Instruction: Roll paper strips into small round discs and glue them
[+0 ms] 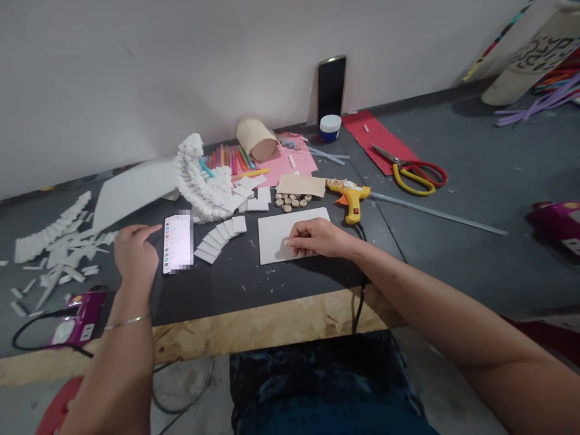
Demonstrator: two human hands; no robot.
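Observation:
My left hand holds nothing. Its index finger is stretched toward the left edge of a phone with a lit, partly blurred screen, the other fingers bent. On a white rectangular board rests my right hand, thumb and fingers pinched together. Whether anything sits in that pinch is hidden. Overlapping white squares fan out between phone and board. Behind them stands a curved white piece built of small bits. A yellow glue gun lies right of a tan card and several small round wooden pieces.
Scissors lie partly on red sheet. White strips are scattered at left near a purple box with a cable. Against the wall are a dark upright phone-like object, a jar and a cardboard roll.

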